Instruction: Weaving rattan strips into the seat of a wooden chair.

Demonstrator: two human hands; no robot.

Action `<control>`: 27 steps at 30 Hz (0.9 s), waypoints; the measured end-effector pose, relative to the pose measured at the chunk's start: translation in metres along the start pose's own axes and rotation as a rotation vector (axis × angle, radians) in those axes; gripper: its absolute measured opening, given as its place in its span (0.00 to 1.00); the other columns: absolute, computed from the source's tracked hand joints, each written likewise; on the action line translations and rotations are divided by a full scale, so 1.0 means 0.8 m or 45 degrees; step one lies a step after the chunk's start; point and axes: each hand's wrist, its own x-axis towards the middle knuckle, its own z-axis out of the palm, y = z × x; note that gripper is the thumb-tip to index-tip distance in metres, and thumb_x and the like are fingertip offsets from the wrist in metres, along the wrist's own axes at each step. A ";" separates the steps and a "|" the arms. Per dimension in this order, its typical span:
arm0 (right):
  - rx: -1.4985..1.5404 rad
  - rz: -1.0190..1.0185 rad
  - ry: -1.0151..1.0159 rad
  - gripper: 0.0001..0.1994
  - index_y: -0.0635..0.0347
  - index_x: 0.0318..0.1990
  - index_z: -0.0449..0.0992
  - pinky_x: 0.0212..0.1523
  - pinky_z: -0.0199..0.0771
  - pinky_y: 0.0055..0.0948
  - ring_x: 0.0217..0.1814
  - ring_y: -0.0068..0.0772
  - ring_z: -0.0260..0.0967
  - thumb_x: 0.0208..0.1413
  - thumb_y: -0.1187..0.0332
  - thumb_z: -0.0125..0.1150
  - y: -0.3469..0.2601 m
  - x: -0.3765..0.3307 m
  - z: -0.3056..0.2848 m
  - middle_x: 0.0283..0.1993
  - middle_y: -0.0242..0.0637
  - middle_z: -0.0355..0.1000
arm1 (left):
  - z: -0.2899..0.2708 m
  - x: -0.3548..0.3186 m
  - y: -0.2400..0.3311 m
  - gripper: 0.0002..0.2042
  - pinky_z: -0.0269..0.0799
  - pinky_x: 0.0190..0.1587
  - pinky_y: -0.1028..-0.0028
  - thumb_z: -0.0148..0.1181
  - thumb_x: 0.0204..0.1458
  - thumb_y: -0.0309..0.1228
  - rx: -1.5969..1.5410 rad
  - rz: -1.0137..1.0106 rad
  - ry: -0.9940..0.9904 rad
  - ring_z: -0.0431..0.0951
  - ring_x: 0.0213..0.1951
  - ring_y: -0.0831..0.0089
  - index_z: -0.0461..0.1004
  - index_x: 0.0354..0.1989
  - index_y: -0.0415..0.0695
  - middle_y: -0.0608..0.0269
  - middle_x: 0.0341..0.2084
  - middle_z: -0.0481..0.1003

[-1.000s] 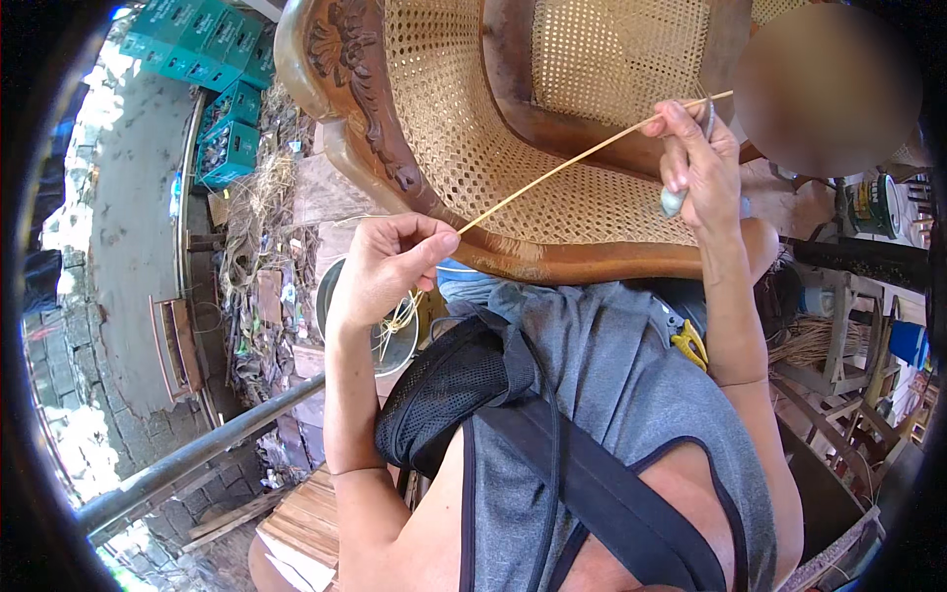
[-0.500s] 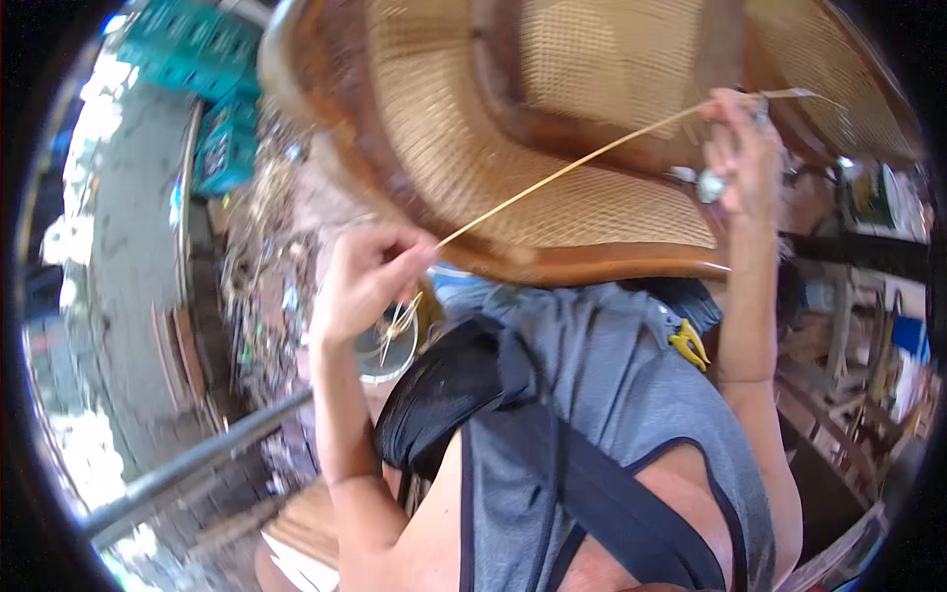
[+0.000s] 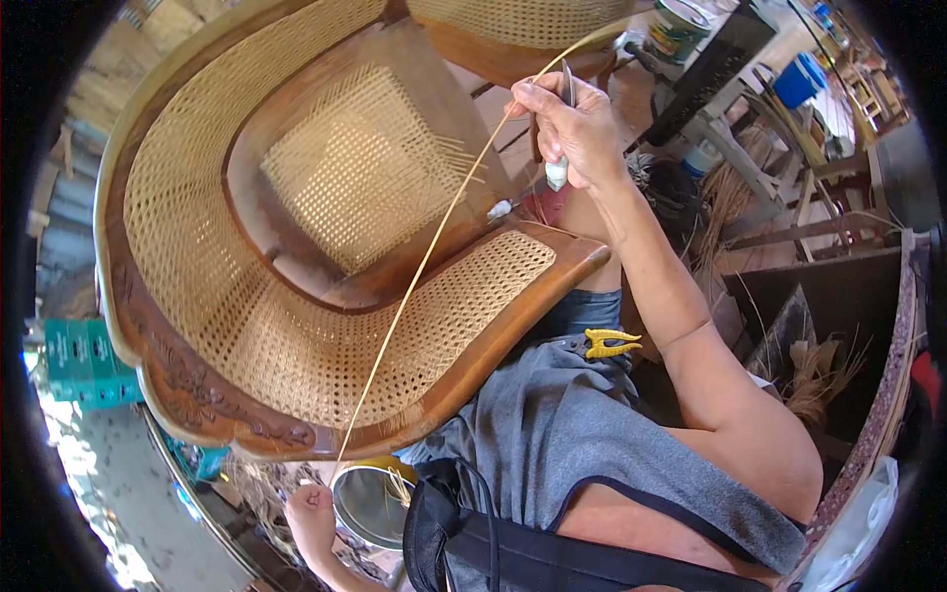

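Observation:
A long, thin strip of cane runs taut between my two hands, slanting across a curved wooden chair with woven cane panels. My left hand is closed around its lower end, just past the chair's edge beside a bucket. Higher up, my right hand pinches the strip between thumb and fingers; the loose end trails off to the upper right. The same hand also holds a pointed metal tool with a pale handle. Loose cane ends stick out along the inner panel's right edge.
Yellow-handled pliers lie at my lap. The metal bucket holds some cane strips. Teal crates stand at the left. A paint can, a blue bucket and bundles of cane are on the right.
The view has turned, bringing more of the chair in. My hands are farther apart with a longer stretch of strip between them; my left hand is now lower, by the bucket.

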 end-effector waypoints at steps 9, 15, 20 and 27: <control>-0.091 0.029 0.098 0.07 0.63 0.33 0.76 0.08 0.53 0.16 0.10 0.09 0.54 0.59 0.69 0.62 -0.039 -0.039 -0.024 0.29 0.36 0.77 | 0.024 0.042 0.336 0.16 0.72 0.49 0.63 0.64 0.50 0.26 0.011 1.167 0.021 0.78 0.45 0.53 0.76 0.47 0.36 0.48 0.42 0.77; -0.098 0.019 0.161 0.06 0.61 0.30 0.76 0.11 0.52 0.15 0.12 0.07 0.55 0.59 0.71 0.62 -0.057 -0.067 -0.039 0.25 0.28 0.75 | 0.144 0.098 0.520 0.12 0.73 0.37 0.75 0.61 0.58 0.30 -0.836 1.059 -0.651 0.78 0.32 0.74 0.76 0.43 0.33 0.61 0.29 0.79; -0.135 -0.111 0.335 0.07 0.62 0.29 0.77 0.09 0.54 0.15 0.10 0.10 0.57 0.58 0.70 0.62 -0.079 -0.057 -0.111 0.27 0.35 0.78 | 0.171 0.111 0.535 0.06 0.62 0.29 0.86 0.61 0.58 0.25 -1.072 0.876 -0.889 0.68 0.26 0.88 0.80 0.40 0.35 0.73 0.24 0.73; -0.082 -0.096 0.292 0.05 0.59 0.38 0.75 0.10 0.56 0.12 0.11 0.06 0.55 0.60 0.69 0.61 -0.076 -0.036 -0.158 0.33 0.40 0.79 | 0.208 0.141 0.532 0.06 0.63 0.27 0.87 0.61 0.57 0.24 -1.119 1.021 -0.541 0.69 0.26 0.89 0.80 0.41 0.38 0.73 0.25 0.75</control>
